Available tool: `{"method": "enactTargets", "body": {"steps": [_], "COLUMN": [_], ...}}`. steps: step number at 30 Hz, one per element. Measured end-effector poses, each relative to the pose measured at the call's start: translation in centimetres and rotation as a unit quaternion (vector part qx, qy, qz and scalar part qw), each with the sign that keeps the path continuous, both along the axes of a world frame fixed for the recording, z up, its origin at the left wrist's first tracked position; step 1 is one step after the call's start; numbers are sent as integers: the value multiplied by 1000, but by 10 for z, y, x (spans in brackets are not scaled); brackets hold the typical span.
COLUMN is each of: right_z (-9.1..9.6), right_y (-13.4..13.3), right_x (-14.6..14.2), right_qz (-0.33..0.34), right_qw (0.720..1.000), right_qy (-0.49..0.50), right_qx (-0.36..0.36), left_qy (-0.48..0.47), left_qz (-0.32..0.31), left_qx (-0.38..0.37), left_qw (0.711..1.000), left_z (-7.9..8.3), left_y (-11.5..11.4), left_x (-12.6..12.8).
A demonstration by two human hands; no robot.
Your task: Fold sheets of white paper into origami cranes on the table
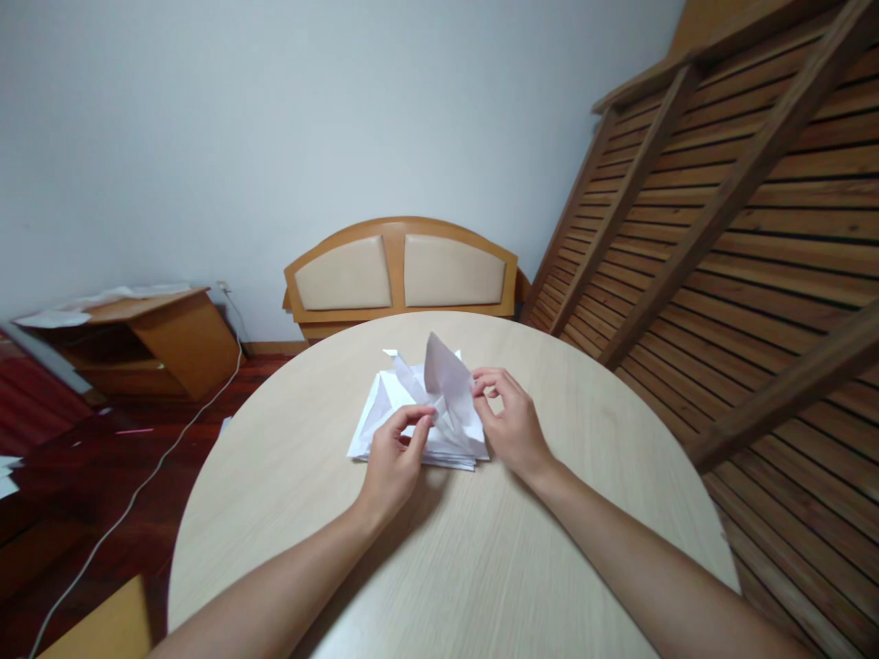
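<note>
A folded white paper crane (445, 368) stands over a stack of white paper (363, 441), with one broad wing raised and a narrow pointed end reaching up to the left. My left hand (396, 453) is closed at its near side, thumb and index finger pinching a lower fold. At the right edge of the crane, the thumb and fingertips of my right hand (512, 423) are pinched together on the paper. The crane's far side is partly hidden by the raised wing.
The paper lies on a round pale wooden table (549, 549). Beyond it stands a padded wooden headboard (398, 265). Wooden slatted panels (742, 229) lean at right. A low cabinet (179, 339) and a white cable (147, 476) are at left.
</note>
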State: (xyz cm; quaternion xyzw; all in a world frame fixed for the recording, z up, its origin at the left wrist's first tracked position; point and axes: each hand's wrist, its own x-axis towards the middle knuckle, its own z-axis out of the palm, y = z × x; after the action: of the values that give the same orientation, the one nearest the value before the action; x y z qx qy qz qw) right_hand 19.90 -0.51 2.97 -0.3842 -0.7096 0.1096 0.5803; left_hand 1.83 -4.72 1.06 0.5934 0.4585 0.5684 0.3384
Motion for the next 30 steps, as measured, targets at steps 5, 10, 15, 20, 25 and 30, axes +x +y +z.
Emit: {"method": "enactTargets", "body": {"steps": [5,10,15,20,25,30], "right_z": [11,15,13,14,14,13], "right_y": [-14,-19,-16,-19,-21,-19], "right_x": [-7,-13,-12,-15,-23,-25], "right_qz": [10,46,75,163,221,253], "right_qw": [997,987,978,957,916,857], "right_qy": [-63,-3,18,98,220,313], "right_qx": [-42,-152,-193,-219,-253,-322], "left_qy": [73,158,205,142,24,-48], "left_qz": [13,0,-19,1,31,-4], "left_qx": [33,85,121,74,35,19], "left_qw": [997,984,971,987,999,999], "left_z": [2,-1,-3,1,0,0], "left_y": [-2,-1,0,0,2,2], "left_x": [1,-2,-5,-2,2,7]}}
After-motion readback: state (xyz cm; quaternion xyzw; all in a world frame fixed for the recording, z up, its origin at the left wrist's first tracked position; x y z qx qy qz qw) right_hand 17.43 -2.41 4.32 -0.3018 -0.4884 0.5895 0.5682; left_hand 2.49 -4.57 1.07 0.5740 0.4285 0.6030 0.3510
